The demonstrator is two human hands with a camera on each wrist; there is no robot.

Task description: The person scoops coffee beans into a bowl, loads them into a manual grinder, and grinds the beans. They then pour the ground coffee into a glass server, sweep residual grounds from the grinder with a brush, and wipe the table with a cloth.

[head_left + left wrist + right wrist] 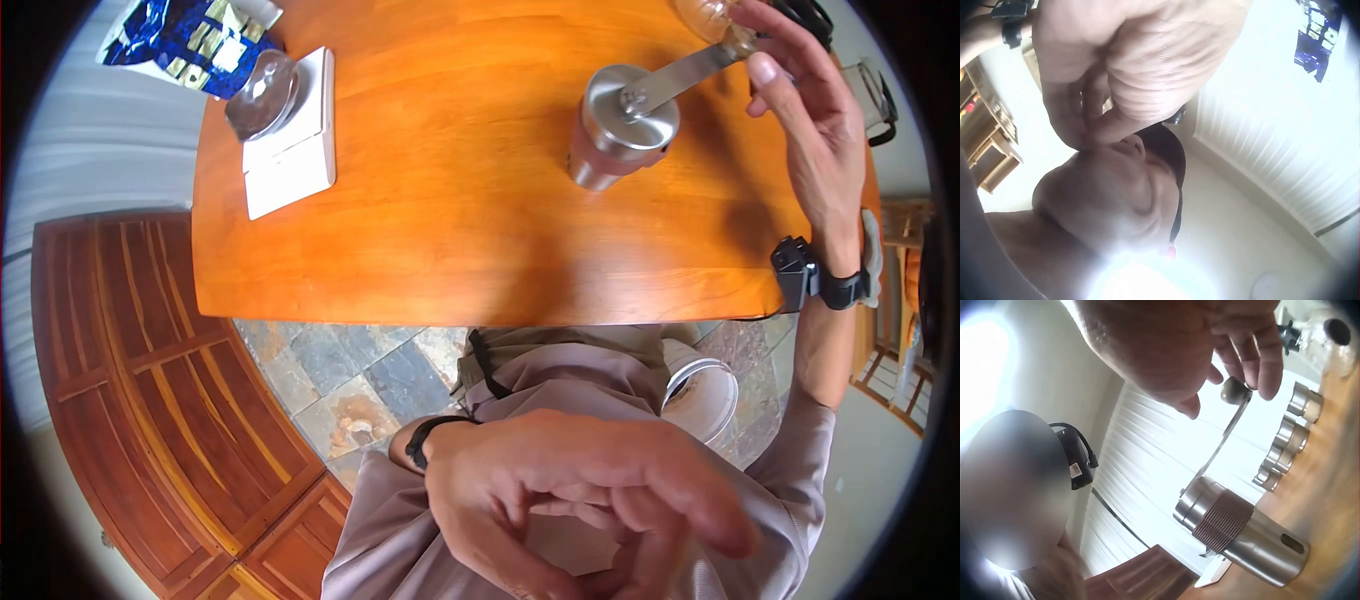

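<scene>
In the head view only, floor of grey and tan stone tiles [400, 380]; under the fingers, orange-brown wooden table [450, 200]. Left hand [570, 490] loosely curled, blocking the lap. Below spaced, relaxed fingers of right hand [825, 140], brown-banded silver cylindrical grinder [605, 140], long axis upright. Only in the right wrist view, beyond the fingertips, 4 silver canisters [1291, 434]. Touched by fingertips, rounded metallic knob [1233, 391].

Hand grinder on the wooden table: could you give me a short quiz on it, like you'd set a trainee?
1. What juts from the top of the hand grinder? A) a power cord B) a crank C) a glass funnel
2. True or false: the grinder lies on its side on the wooden table.
3. Fill in: the crank's knob is nearest to the person's ____ hand.

Key: 1. B; 2. False; 3. right
</scene>
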